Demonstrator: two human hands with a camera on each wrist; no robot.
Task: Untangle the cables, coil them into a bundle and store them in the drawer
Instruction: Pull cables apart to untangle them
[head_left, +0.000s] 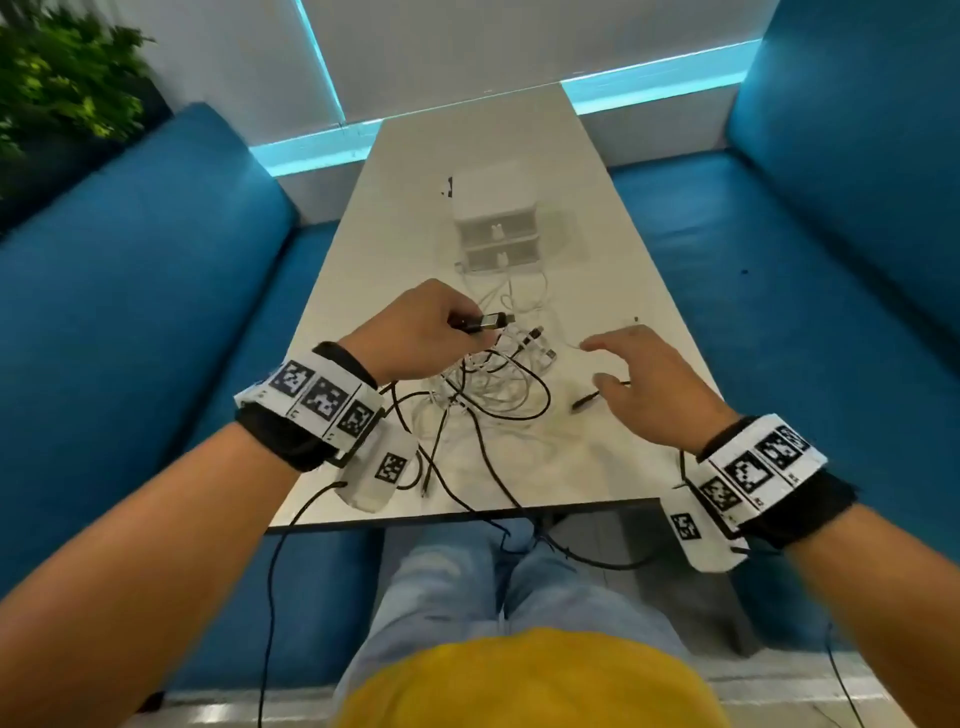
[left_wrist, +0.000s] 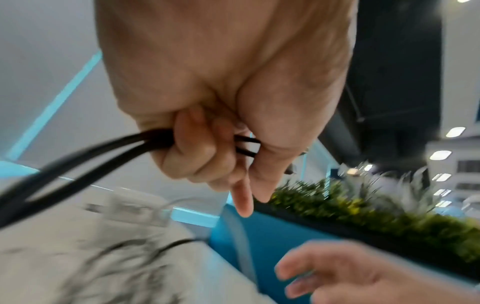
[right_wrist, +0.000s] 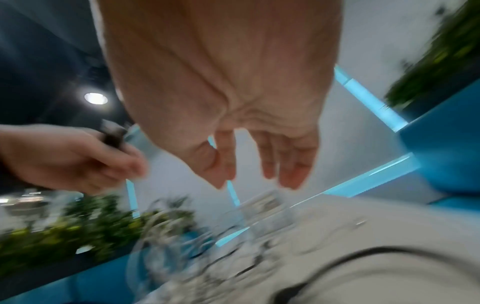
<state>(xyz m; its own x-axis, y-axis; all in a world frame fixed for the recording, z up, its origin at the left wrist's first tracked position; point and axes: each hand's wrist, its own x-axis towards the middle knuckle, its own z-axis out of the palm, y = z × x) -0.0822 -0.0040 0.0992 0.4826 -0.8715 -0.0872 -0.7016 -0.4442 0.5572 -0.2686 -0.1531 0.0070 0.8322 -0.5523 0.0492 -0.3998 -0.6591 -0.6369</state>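
A tangle of black and white cables lies on the white table in front of me. My left hand hovers above the tangle's left side and grips black cable ends, a metal-tipped plug sticking out past the fingers. My right hand hangs over the table right of the tangle with fingers spread and empty; a black plug end lies by its thumb. A small white drawer unit with two drawers stands behind the cables, both drawers closed.
Blue sofas flank the table on both sides. A green plant stands at the back left. Black wires from the wrist cameras hang off the table's near edge over my knees.
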